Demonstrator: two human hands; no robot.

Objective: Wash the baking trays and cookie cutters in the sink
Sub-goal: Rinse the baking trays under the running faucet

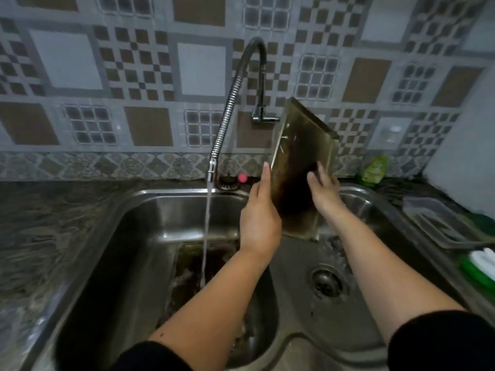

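A dark, stained rectangular baking tray (300, 156) stands almost upright over the divider of the steel double sink (150, 207). My left hand (258, 218) grips its left edge from behind. My right hand (322, 188) presses on the tray's inner face near its right edge; whether it holds a scrubber I cannot tell. Another dark tray (187, 266) lies flat in the left basin under the stream of water from the flexible faucet (227, 103). No cookie cutters are visible.
The right basin holds a drain strainer (325, 283). On the right counter sit a clear plastic container (439, 223), a green dish-soap bottle (373, 170) and a green-and-white item (479, 266). A pink object (242, 178) sits behind the sink. Dark stone counter on the left.
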